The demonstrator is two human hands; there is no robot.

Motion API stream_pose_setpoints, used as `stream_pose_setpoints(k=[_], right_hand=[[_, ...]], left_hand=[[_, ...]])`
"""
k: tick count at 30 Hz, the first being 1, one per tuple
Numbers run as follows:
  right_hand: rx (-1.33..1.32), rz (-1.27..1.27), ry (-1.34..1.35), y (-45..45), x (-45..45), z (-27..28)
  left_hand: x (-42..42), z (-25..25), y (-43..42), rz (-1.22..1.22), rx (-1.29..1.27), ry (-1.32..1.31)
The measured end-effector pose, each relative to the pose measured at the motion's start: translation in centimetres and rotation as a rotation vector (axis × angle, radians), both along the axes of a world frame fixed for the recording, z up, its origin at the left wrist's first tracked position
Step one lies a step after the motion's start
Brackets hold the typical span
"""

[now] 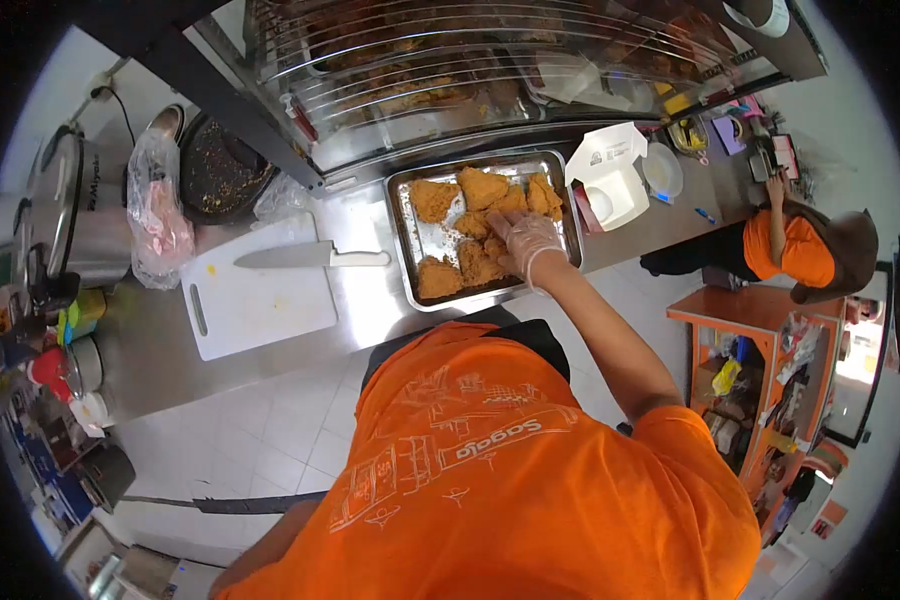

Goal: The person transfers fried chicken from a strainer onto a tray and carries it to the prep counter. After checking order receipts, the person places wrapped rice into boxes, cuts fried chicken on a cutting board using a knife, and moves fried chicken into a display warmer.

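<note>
My right hand point(528, 246), in a clear plastic glove, reaches over a metal tray point(407, 262). Its fingers are spread and rest on or just above pieces of fried chicken point(478, 262); the palm hides what lies beneath. Several more browned pieces lie in the tray, one fried chicken piece point(435, 200) at its far left corner. To the tray's right stands an open white takeaway box point(610, 175) with a round white thing inside. Left of the tray, a knife point(310, 257) lies across the white cutting board point(265, 315). My left hand is out of sight; only part of that arm shows low down.
Behind the tray rises a glass display cabinet point(410, 90) with wire racks and more fried food. A large metal cooker point(95, 200), a plastic bag point(157, 225) and a dark round pan point(220, 170) stand left. A co-worker point(800, 245) in orange is at the counter's right end.
</note>
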State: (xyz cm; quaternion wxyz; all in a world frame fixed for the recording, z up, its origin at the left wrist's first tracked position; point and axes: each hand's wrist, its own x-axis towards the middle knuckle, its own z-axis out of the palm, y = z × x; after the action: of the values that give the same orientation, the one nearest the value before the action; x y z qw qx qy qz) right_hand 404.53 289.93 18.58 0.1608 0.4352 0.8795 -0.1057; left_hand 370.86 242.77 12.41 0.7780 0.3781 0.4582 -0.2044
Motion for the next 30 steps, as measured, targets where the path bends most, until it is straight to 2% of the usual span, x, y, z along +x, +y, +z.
stream_pose_setpoints(k=[3,5,9,11,13,15,18,21,24,27,29,30], right_hand=[[-0.156,-0.018,-0.196,0.3,0.3,1.1],[-0.1,-0.02,-0.16,-0.2,1.7,-1.1],[-0.103,-0.004,-0.078,-0.8,3.7,-1.2],[-0.133,-0.104,-0.099,-0.5,5.6,-3.2],[-0.164,-0.17,-0.133,-0.3,6.2,-3.2],[-0.195,-0.207,-0.176,-0.2,5.6,-0.6],[-0.176,-0.144,-0.172,0.0,6.8,-4.1],[-0.153,-0.036,-0.26,0.8,7.5,-4.2],[-0.201,-0.176,0.049,0.8,5.0,0.7],[-0.021,-0.119,0.317,0.9,3.3,-3.2],[0.111,-0.093,0.499,0.6,2.7,-9.2],[0.175,-0.075,0.591,0.7,2.0,-9.9]], left_hand=[[1.9,0.5,1.1,0.028,-0.013,-0.004],[2.7,0.7,1.5,0.045,-0.02,-0.007],[4.2,1.1,2.1,0.063,-0.032,-0.016],[4.8,1.4,2.3,0.069,-0.04,-0.018],[5.3,1.6,2.2,0.076,-0.05,-0.02],[5.8,1.8,2.2,0.082,-0.053,-0.02],[6.6,2.2,2.1,0.089,-0.057,-0.017],[7.3,2.5,1.9,0.105,-0.059,-0.015],[8.1,2.9,1.6,0.121,-0.063,-0.009],[8.8,3.1,1.5,0.134,-0.066,-0.005],[9.4,3.2,1.2,0.139,-0.066,-0.002],[9.5,3.4,1.0,0.147,-0.065,-0.001]])
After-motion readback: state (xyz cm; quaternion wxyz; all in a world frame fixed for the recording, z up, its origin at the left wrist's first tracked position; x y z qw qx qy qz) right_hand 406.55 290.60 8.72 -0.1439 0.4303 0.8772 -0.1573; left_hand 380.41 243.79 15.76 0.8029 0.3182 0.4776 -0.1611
